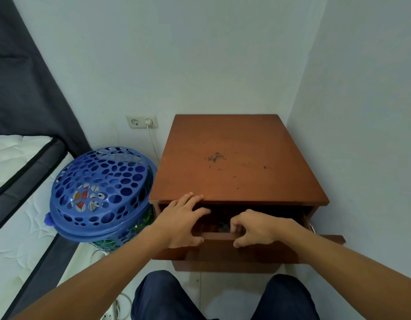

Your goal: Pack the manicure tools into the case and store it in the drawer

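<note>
A wooden nightstand (239,158) stands in the corner at the centre of the frame, its top scuffed with dark marks. Its drawer (246,247) is pulled partway out below the top. The left hand (181,221) reaches over the drawer's left end, its fingers (199,212) spread apart, some lying on the front edge of the nightstand top and the thumb low on the drawer front. The right hand (257,228) is curled on the upper edge of the drawer front, fingers bent together over it. Inside the dark drawer something small and greyish shows between the hands; I cannot tell whether it is the manicure case. A blue perforated laundry basket (100,192) stands just left of the nightstand, beside a mattress (13,204) at the left edge
</note>
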